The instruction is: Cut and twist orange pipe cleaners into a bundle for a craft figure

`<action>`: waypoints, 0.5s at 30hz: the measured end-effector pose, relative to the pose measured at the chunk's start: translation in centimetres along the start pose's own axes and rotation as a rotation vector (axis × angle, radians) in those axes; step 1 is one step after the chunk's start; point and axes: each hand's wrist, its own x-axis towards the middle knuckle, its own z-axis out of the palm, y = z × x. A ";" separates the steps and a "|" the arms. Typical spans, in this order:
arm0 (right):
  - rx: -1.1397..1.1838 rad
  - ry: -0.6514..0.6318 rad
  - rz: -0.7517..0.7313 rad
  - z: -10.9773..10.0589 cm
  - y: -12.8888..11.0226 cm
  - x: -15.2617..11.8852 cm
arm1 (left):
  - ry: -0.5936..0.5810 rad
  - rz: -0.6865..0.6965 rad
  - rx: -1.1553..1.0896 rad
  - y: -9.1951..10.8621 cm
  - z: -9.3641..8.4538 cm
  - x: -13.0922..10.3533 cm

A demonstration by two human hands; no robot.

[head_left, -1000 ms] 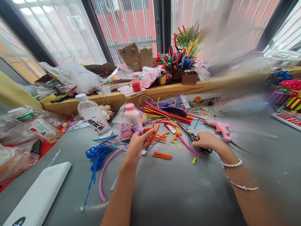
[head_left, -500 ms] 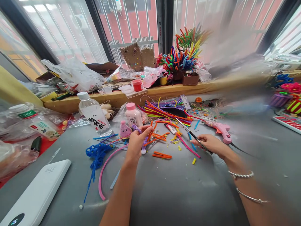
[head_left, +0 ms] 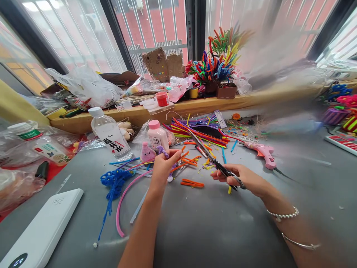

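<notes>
In the middle of the frame, the left hand is pinching orange pipe cleaners while the right hand, fingers curled shut, is pointing scissors at them; cutting needs careful aiming. At the top, a brown pot is holding colorful pipe cleaners

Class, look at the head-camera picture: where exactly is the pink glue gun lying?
The pink glue gun lies on the grey table, right of centre, beyond the right hand holding scissors.
</notes>
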 end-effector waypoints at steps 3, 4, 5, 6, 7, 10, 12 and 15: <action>0.048 -0.135 -0.034 0.4 0.3 0.0 | -0.002 0.000 0.004 0.0 0.0 0.0; 0.051 -0.166 -0.036 0.5 0.4 0.1 | -0.006 -0.006 0.002 0.0 -0.1 0.0; 0.053 -0.191 -0.039 0.6 0.5 0.1 | -0.009 -0.013 -0.002 0.0 0.0 0.0; 0.053 -0.212 -0.041 0.6 0.6 0.1 | -0.013 -0.019 -0.004 0.1 0.0 0.0; 0.055 -0.229 -0.042 0.7 0.7 0.2 | -0.015 -0.023 -0.004 0.1 0.0 -0.1; 0.049 -0.262 -0.057 0.6 1.0 0.3 | -0.026 -0.024 0.004 0.1 0.0 -0.2; 0.031 -0.269 -0.075 0.6 1.1 0.4 | -0.024 -0.024 0.012 0.1 0.0 -0.1; -0.004 -0.283 -0.103 0.5 1.1 0.3 | -0.015 -0.023 0.011 0.0 0.0 0.0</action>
